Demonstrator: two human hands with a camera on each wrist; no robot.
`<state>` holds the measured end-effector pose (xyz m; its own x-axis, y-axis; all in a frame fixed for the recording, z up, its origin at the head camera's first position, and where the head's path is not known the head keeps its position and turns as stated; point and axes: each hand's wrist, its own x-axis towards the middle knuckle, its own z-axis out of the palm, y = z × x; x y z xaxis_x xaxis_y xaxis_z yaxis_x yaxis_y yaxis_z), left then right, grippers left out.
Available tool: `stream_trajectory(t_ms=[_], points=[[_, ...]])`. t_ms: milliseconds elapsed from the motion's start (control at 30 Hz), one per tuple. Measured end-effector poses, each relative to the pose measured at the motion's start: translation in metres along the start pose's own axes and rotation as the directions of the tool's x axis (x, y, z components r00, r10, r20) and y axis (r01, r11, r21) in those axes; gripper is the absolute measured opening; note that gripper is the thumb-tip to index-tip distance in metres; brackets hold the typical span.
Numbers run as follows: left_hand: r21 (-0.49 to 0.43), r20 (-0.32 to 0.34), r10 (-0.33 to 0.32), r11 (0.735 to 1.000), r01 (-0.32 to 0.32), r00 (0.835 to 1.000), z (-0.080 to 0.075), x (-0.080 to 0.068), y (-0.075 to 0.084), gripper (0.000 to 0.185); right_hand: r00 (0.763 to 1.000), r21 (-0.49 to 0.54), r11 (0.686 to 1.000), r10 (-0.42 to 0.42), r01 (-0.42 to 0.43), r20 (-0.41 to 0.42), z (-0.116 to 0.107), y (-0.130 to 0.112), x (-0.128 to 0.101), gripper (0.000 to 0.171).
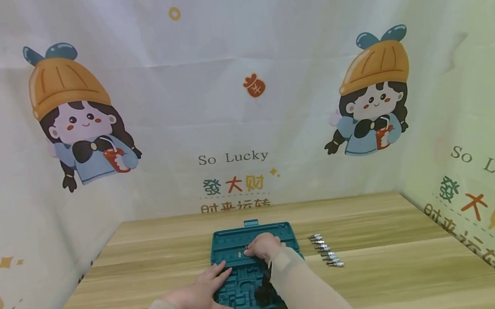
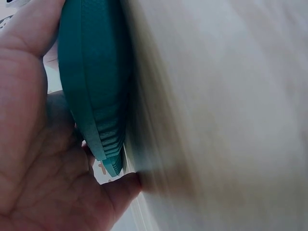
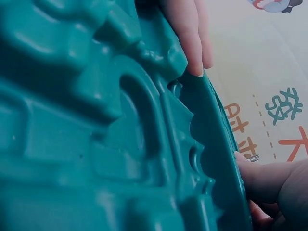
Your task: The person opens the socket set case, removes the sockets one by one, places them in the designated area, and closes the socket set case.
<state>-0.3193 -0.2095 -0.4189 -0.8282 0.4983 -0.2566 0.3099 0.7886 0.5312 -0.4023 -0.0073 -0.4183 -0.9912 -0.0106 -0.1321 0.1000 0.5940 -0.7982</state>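
Two hands on the open tool case

Left hand (image 1: 199, 296) lies flat, fingers straight, pressing the teal case (image 1: 237, 245) onto the wooden table (image 1: 392, 269). Keep that pressure while the right hand (image 1: 263, 247) pinches a small bit over the upper tray; loose bits (image 1: 327, 256) wait rightward.

Head view high, facing forward-down, far; wrist views pressed close, all sharing the teal case (image 1: 256, 265).

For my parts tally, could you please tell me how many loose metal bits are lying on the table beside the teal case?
About 7 metal bits, in one slanting row on the table right of the teal case; too small to count surely.
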Motion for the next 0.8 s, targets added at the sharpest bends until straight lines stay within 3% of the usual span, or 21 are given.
stream_trajectory(t_ms=[333,600,700,800], points=[[0.018,-0.016,0.011,1.000,-0.011,1.000,0.002,0.002,-0.004,0.100,1.000,0.001,1.000,0.005,-0.005,-0.020,0.002,0.000,-0.001,0.008],[0.040,-0.012,-0.002,0.999,0.002,1.000,0.004,0.002,-0.004,0.099,0.998,-0.016,0.999,-0.041,0.040,-0.037,0.002,0.004,-0.003,0.010],[0.034,-0.017,0.014,0.999,-0.013,1.000,0.005,0.006,-0.011,0.101,0.996,0.056,0.995,-0.083,0.084,-0.020,0.000,0.004,-0.003,0.011],[0.036,-0.026,0.016,0.999,-0.015,1.000,0.003,0.004,-0.009,0.101,0.987,0.185,0.972,-0.156,0.146,0.040,-0.005,0.005,-0.001,0.021]])
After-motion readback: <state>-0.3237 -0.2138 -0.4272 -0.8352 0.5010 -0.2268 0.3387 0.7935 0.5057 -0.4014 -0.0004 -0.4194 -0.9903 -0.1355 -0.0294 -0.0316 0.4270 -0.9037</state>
